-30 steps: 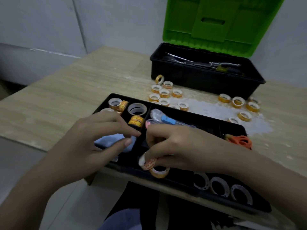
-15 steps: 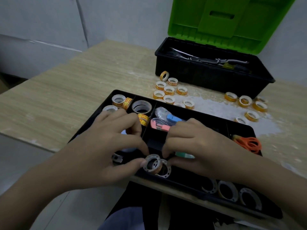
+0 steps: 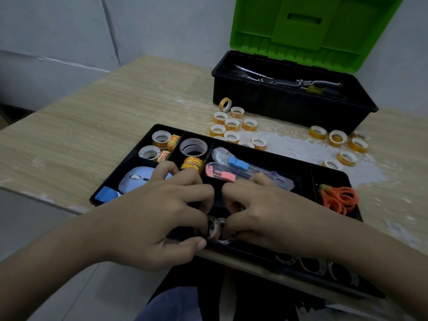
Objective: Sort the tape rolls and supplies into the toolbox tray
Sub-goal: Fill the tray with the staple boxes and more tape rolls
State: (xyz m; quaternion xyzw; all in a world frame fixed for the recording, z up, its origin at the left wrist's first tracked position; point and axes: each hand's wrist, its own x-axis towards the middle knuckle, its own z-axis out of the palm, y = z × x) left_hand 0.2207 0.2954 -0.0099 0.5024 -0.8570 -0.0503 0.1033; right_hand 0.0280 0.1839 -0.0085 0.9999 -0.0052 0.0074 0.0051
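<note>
The black toolbox tray lies at the table's near edge. My left hand and my right hand meet over its near middle compartment, fingers curled round two small clear tape rolls standing on edge there. Small orange-printed tape rolls fill the far left compartment, and a wider roll with a yellow roll sits beside them. Several loose rolls lie on the table behind the tray, with more to the right.
The tray also holds a pale blue mouse, a blue block, bagged cutters and orange scissors. Clear rolls sit in its near right compartment. The black toolbox with green lid stands open behind.
The left hand came down from beside the mouse to the near compartment. Both hands closed in around the two clear rolls, which went from lying tilted to standing on edge between the fingers.
</note>
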